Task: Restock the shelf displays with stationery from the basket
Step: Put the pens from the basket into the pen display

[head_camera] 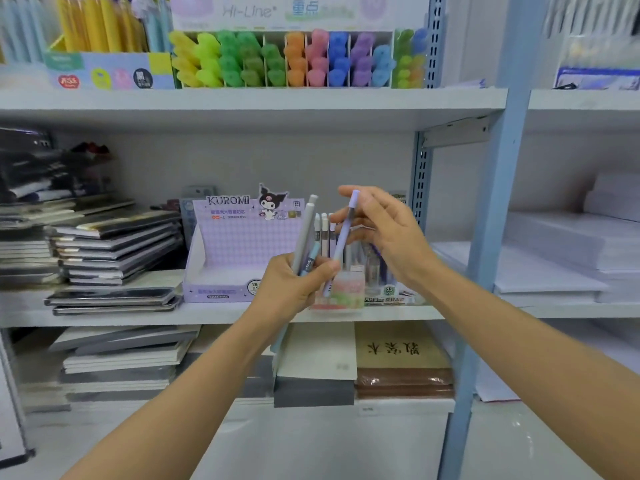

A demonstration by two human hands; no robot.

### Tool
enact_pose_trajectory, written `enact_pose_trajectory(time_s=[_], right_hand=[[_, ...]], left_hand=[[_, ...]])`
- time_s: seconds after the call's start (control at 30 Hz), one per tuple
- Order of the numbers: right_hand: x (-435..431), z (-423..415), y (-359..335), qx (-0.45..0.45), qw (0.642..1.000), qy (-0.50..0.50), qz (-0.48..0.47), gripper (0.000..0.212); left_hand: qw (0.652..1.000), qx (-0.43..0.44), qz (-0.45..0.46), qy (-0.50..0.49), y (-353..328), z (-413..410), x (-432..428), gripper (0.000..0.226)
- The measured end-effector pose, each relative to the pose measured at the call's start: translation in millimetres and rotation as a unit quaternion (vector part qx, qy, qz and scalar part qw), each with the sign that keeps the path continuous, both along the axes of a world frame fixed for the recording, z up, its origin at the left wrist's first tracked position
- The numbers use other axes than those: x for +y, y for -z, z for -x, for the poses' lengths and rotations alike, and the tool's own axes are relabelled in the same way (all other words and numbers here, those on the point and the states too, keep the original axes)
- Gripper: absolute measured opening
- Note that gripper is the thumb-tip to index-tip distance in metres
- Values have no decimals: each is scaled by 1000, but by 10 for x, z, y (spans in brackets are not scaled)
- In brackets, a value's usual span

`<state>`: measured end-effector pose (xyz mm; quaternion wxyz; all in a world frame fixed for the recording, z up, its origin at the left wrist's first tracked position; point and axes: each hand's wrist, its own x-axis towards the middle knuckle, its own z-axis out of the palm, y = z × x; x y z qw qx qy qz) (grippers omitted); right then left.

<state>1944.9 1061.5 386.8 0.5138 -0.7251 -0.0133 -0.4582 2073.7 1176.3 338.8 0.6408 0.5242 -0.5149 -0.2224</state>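
Right hand (384,237): pinches slim lilac plastic pen (344,233), tilted, cap uppermost, right of purple Kuromi cardboard display box (228,247).
Left hand (291,289): curled round long grey pen (304,233) and pale-blue pen (311,256), before the box's right end.
Upright pens (324,232): standing immediately right of box, behind both hands.
Shelf (138,317): white, carries box; stacked dark notebooks (114,247) left of box.

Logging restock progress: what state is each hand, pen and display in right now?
left hand: grips grey pen and blue pen, both pointing up.
right hand: pinches purple pen.
purple pen: tilted, capped end up, not yet in a display.
Kuromi box: stands open on the shelf, back card upright.
highlighter display: compartments filled.
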Motion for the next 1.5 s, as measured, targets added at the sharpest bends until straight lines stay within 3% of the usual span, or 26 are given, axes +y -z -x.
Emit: enact_pose_trajectory(time_s=[0.13,0.27,0.4,0.7,1.13,1.23,1.4,1.5], right_hand=[[-87,-19,-92,-25,998,54,15,16],[-295,-27,-171,-61,987,146,9,13],[-496,-118,25,11,976,212,50,14],[-622,-275,101,89,954,241,152,13],[-698,-403,120,118,938,265,190,14],[-700,-442,174,108,911,333,220,10],[-697,-465,185,173,865,403,243,17],[-592,-378,94,131,900,360,208,20]], left_hand=[[1000,11,-5,12,-52,-32,-82,16],[995,92,-26,10,-73,-113,-159,11],[994,99,-35,9,-77,-181,-206,18],[998,69,-12,8,13,-266,-253,33],[998,59,-8,20,106,-313,-283,31],[998,63,-8,29,116,-318,-276,30],[997,66,-12,31,91,-303,-254,32],[998,61,-8,35,68,-270,-245,32]])
